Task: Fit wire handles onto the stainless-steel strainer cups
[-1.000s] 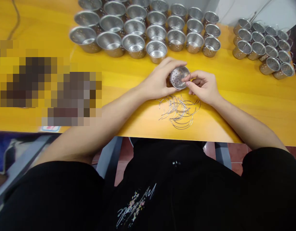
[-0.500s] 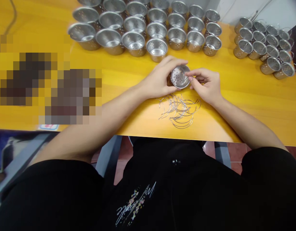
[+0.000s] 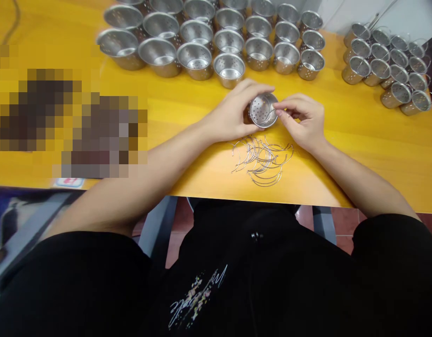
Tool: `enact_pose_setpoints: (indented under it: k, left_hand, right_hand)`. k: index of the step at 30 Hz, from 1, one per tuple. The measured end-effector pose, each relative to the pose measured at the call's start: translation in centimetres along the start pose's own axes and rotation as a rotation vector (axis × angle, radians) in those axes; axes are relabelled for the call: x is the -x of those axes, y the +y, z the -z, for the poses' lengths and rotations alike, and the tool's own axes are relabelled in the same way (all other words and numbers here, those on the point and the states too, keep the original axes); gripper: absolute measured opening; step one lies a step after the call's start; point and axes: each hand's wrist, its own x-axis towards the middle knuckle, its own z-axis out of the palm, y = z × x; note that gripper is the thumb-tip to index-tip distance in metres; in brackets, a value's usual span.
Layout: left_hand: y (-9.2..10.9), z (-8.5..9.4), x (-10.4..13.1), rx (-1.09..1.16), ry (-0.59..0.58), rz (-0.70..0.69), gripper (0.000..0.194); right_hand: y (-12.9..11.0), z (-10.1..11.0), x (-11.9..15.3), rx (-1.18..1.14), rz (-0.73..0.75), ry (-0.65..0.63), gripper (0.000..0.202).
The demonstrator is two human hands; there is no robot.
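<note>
My left hand (image 3: 233,112) is wrapped round a small perforated metal cup (image 3: 261,111), its open mouth tilted toward me. At the cup's right rim, my right hand (image 3: 303,117) pinches a thin curved wire handle (image 3: 271,113) between thumb and forefinger. Part of that wire reaches inside the cup; whether its end sits in a hole is too small to tell. Just below the cup lies a loose pile of curved wire handles (image 3: 261,159) on the yellow table (image 3: 202,173).
Rows of perforated metal cups without visible handles (image 3: 198,61) stand along the back. Another group of cups with wire handles (image 3: 395,96) stands at the far right. A pixelated patch covers the table's left side. A small label (image 3: 69,182) is at the front edge.
My right hand has shifted slightly right and up with the wire handle. My left hand and the cup have stayed almost in place.
</note>
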Motion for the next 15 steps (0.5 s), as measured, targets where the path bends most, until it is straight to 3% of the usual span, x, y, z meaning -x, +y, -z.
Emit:
enact_pose_setpoints:
  k: [8, 15]
  left_hand:
    - [-0.23, -0.02, 0.11, 0.015, 0.005, 0.002, 0.108]
    - [-0.34, -0.10, 0.21, 0.021, -0.003, -0.011, 0.108]
  right_hand:
    - [0.57, -0.02, -0.04, -0.020, 0.084, 0.046, 0.039]
    - [0.72, 0.04, 0.14, 0.000, 0.070, 0.063, 0.029]
